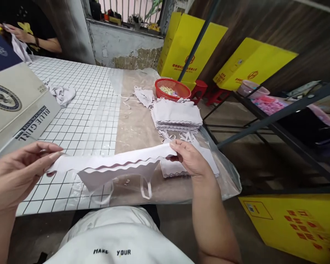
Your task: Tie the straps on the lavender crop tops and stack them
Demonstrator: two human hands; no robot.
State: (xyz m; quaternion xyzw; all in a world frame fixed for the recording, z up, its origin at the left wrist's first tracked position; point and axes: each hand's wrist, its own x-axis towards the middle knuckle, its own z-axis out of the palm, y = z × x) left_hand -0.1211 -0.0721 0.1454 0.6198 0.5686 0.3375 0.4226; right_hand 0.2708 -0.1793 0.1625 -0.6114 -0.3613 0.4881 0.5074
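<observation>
- Left hand (30,167): thumb and fingers pinching one end of the garment (112,160).
- Right hand (188,157): pinching the other end.
- Garment: stretched between both hands above the near edge of the table (85,128), wavy edges facing the wearer, straps hanging down.
- Low pile (170,168): partly behind the right hand.
- Taller stack (178,113): beyond that pile, wavy-edged too.
- Red basket (157,88): just behind the stack.
- Carton (13,91): beyond the left hand.
- Co-worker (44,24): far left, holding pale cloth (19,49).
</observation>
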